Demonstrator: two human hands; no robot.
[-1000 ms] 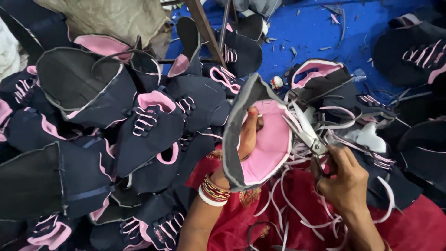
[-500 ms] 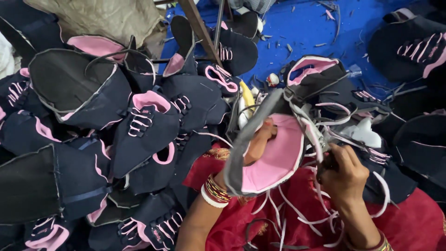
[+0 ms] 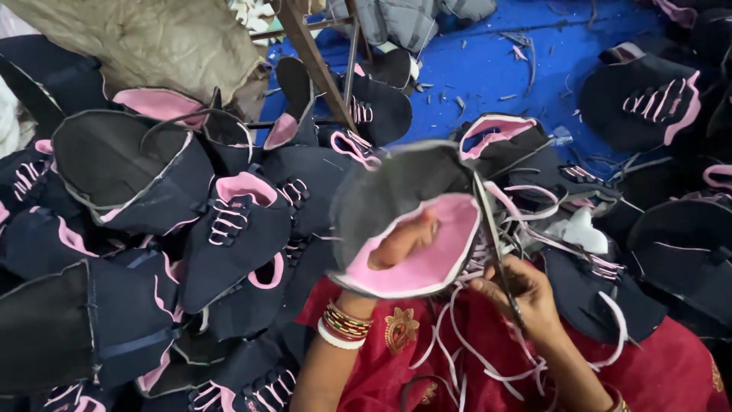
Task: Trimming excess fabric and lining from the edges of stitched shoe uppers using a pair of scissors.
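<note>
My left hand (image 3: 400, 243) is inside a dark shoe upper with a pink lining (image 3: 427, 252), holding it up over my lap; bangles circle that wrist. My right hand (image 3: 522, 294) grips scissors (image 3: 496, 244) whose blades point up along the right rim of the upper. Thin pink-white trimmed strips (image 3: 488, 358) hang down over my red clothing (image 3: 427, 358). The upper is blurred from motion.
Many navy and pink shoe uppers (image 3: 229, 229) are heaped to the left and front. More lie at the right (image 3: 648, 99) on a blue floor sheet (image 3: 496, 61) strewn with scraps. A wooden frame leg (image 3: 313, 57) slants at top centre, and a tan sack (image 3: 152, 38) lies top left.
The upper has turned in my left hand, its pink inside now facing up more. The scissors have moved along its right rim, and more trimmed strip hangs down.
</note>
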